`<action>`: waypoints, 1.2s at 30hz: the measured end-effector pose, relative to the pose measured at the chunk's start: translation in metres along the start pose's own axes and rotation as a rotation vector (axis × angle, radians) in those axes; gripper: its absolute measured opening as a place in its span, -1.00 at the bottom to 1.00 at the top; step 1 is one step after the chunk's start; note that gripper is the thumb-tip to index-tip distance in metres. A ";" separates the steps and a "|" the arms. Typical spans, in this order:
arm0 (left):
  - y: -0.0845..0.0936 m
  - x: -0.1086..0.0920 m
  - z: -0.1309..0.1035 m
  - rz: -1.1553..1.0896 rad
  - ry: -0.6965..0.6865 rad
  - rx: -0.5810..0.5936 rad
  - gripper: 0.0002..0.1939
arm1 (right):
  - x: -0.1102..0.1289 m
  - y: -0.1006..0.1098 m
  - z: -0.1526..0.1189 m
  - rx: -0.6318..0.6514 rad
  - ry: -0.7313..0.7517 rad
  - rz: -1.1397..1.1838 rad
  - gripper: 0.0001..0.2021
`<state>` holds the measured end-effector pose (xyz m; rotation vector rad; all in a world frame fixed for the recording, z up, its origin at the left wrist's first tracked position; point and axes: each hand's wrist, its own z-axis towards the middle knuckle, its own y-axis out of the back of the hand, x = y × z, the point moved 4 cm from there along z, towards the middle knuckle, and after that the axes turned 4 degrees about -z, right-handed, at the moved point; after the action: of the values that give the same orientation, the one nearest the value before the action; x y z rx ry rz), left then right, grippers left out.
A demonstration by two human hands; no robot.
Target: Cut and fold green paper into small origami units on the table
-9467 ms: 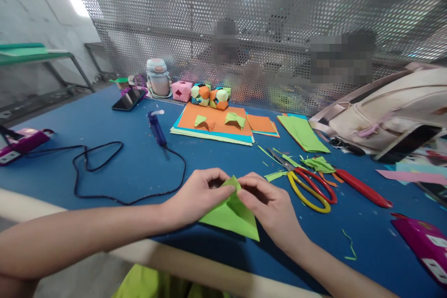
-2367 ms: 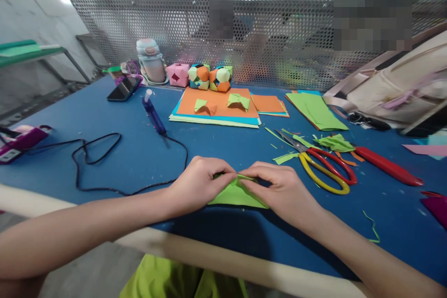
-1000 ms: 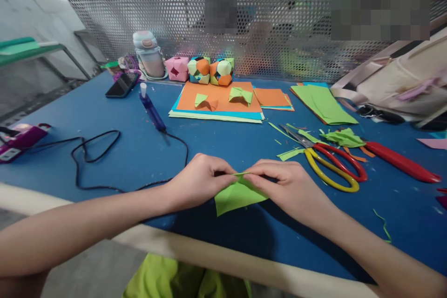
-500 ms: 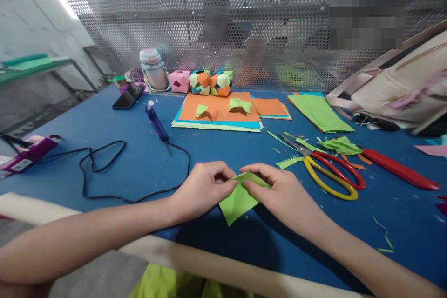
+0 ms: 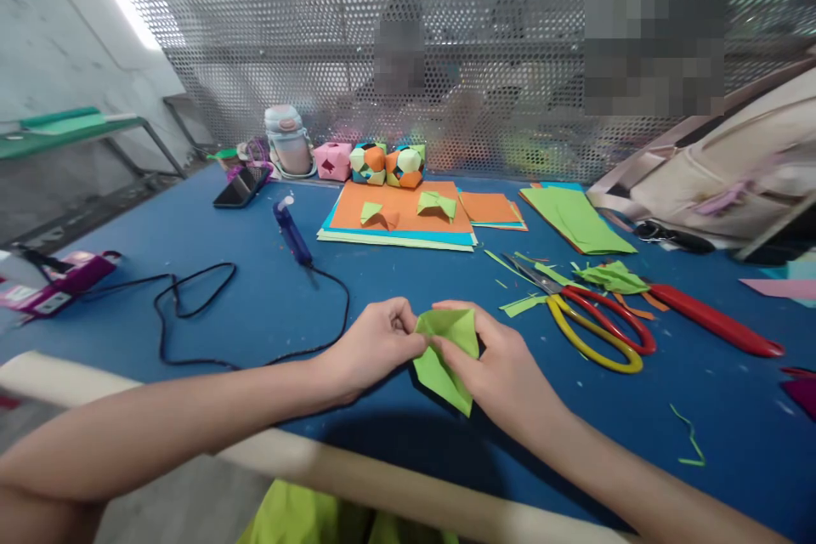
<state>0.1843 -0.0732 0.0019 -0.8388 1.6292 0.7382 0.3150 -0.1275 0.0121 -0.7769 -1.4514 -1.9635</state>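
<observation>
A creased piece of green paper (image 5: pixel 450 370) is held up between both hands, just above the blue table near its front edge. My left hand (image 5: pixel 376 348) pinches its left edge between thumb and fingers. From the other side my right hand (image 5: pixel 494 357) grips it, thumb pressed on the front and fingers partly hidden behind. Beyond the hands, two small folded paper pieces, one green (image 5: pixel 437 204) and one green and orange (image 5: pixel 381 216), rest on a stack of orange, blue and pale sheets (image 5: pixel 395 243).
Scissors (image 5: pixel 583 314) with red and yellow handles lie at right among green scraps, beside a red-handled tool (image 5: pixel 714 319). A blue corded tool (image 5: pixel 293 234) stands left, its black cable (image 5: pixel 162 323) crossing the table. Folded paper balls (image 5: pixel 405 166), a bottle (image 5: pixel 288 140) and a bag (image 5: pixel 733 161) line the back.
The green paper has been turned in my fingers, and its lower corner now points down to the right. Both hands still hold it. The camera view has shifted slightly.
</observation>
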 end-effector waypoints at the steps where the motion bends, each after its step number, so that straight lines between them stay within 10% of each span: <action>1: -0.001 0.001 0.000 -0.008 0.006 0.007 -0.78 | -0.001 -0.001 0.000 0.002 0.008 0.001 -0.74; 20: -0.005 -0.007 -0.004 0.039 -0.001 0.151 -0.80 | 0.001 0.000 0.000 0.081 0.033 -0.028 -0.76; 27: 0.007 -0.010 -0.001 0.283 -0.147 -0.020 -0.76 | 0.001 0.006 0.000 0.005 0.015 0.023 -0.90; 36: 0.007 -0.009 -0.001 0.248 -0.142 -0.032 -0.83 | 0.008 0.011 0.000 -0.113 0.324 -0.055 -0.90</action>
<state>0.1789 -0.0688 0.0114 -0.5973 1.6135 0.9775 0.3178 -0.1311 0.0255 -0.4410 -1.1893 -2.1122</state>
